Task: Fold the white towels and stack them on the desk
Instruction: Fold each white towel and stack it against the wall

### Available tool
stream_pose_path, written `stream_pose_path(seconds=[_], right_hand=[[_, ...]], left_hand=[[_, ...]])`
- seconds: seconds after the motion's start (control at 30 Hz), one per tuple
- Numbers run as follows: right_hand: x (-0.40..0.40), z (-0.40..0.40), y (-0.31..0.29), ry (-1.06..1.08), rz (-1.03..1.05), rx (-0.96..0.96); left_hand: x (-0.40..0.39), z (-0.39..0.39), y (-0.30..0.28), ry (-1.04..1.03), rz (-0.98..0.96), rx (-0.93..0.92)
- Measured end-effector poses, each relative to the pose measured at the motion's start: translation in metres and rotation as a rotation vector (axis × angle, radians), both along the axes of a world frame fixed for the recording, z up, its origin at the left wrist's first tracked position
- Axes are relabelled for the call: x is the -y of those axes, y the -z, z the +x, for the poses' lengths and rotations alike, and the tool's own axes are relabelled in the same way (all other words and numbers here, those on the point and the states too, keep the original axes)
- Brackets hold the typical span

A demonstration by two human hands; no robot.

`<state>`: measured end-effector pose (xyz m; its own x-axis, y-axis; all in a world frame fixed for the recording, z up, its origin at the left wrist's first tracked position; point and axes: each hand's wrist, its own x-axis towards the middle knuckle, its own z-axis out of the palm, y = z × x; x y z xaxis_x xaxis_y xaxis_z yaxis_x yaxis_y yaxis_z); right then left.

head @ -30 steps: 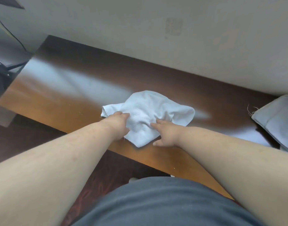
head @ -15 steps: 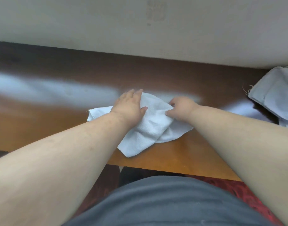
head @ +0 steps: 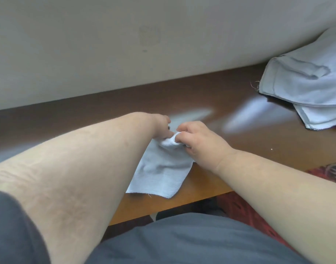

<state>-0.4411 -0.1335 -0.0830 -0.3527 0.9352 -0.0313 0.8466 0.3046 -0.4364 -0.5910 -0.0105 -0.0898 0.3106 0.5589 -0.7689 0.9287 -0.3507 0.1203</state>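
- The glossy brown wooden desk (head: 210, 103) runs along a pale wall (head: 106, 44).
- A stack of pale folded towels (head: 306, 82) lies at the desk's far right, well apart from the hands.
- A small white terry towel (head: 163, 174) lies near the desk's front edge, its far end bunched.
- The right hand (head: 197, 141) pinches that bunched end in curled fingers.
- The left hand (head: 161, 126) touches it; its grip is hidden.

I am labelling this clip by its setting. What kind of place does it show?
Probably an indoor room, perhaps a hotel or home. A glossy wooden desk stands against a plain wall, patterned red carpet lies below, and both hands grip a white towel.
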Motion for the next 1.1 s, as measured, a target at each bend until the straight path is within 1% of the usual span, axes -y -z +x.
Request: stream_pose_path(seconds=[0.03, 0.1, 0.17, 0.23, 0.27, 0.3, 0.33, 0.37, 0.43, 0.5, 0.57, 0.6, 0.67, 0.73, 0.8, 0.83, 0.9, 0.93, 1.0, 1.03, 1.07, 1.1], right_hand=[[0.004, 0.0, 0.0, 0.02, -0.02, -0.017], [0.011, 0.002, -0.001, 0.07, -0.104, -0.039], [0.015, 0.009, -0.003, 0.189, -0.232, -0.098], [0.014, 0.013, -0.006, 0.439, -0.346, -0.246], [0.01, 0.015, -0.005, 0.588, -0.383, -0.314], [0.006, 0.017, -0.003, 0.72, -0.424, -0.34], [0.002, 0.018, -0.002, 0.806, -0.476, -0.347], [-0.002, 0.019, -0.003, 0.84, -0.535, -0.351], [-0.009, 0.021, -0.004, 0.788, -0.582, -0.336], [-0.015, 0.024, -0.006, 0.718, -0.483, -0.276], [-0.018, 0.027, -0.011, 0.692, -0.356, -0.274], [-0.018, 0.028, -0.011, 0.669, -0.316, -0.293], [-0.017, 0.029, -0.013, 0.584, -0.283, -0.311], [-0.016, 0.026, -0.015, 0.515, -0.285, -0.306], [-0.015, 0.022, -0.017, 0.488, -0.277, -0.337], [-0.015, 0.021, -0.018, 0.496, -0.284, -0.375], [-0.014, 0.023, -0.023, 0.503, -0.363, -0.426], [-0.014, 0.026, -0.024, 0.465, -0.426, -0.365], [-0.013, 0.032, -0.023, 0.34, -0.551, -0.09], [-0.013, 0.035, -0.021, 0.32, -0.588, -0.004], [-0.012, 0.037, -0.021, 0.342, -0.617, 0.008], [-0.013, 0.04, -0.021, 0.389, -0.646, -0.038]], left_hand=[[0.004, 0.002, 0.003, 0.05, 0.016, -0.024], [0.01, 0.004, 0.004, 0.072, 0.067, 0.018], [0.011, 0.003, -0.004, -0.069, 0.156, 0.154], [0.012, -0.004, -0.017, -0.271, 0.271, 0.322], [0.013, -0.008, -0.024, -0.335, 0.336, 0.398], [0.015, -0.012, -0.03, -0.366, 0.397, 0.459], [0.019, -0.016, -0.036, -0.376, 0.446, 0.503], [0.023, -0.019, -0.04, -0.378, 0.48, 0.536], [0.03, -0.023, -0.045, -0.383, 0.501, 0.571], [0.032, -0.029, -0.046, -0.379, 0.481, 0.61], [0.032, -0.035, -0.044, -0.315, 0.432, 0.659], [0.031, -0.038, -0.042, -0.261, 0.399, 0.662], [0.03, -0.039, -0.04, -0.112, 0.348, 0.611], [0.031, -0.032, -0.039, 0.076, 0.339, 0.527], [0.031, -0.019, -0.037, 0.2, 0.356, 0.466], [0.029, -0.013, -0.036, 0.213, 0.379, 0.462], [0.026, -0.005, -0.036, 0.14, 0.43, 0.511], [0.023, -0.004, -0.036, 0.083, 0.457, 0.56], [0.018, -0.006, -0.035, 0.002, 0.512, 0.64], [0.016, -0.008, -0.034, -0.007, 0.53, 0.649], [0.015, -0.008, -0.034, -0.006, 0.541, 0.639], [0.014, -0.009, -0.033, -0.014, 0.548, 0.625]])
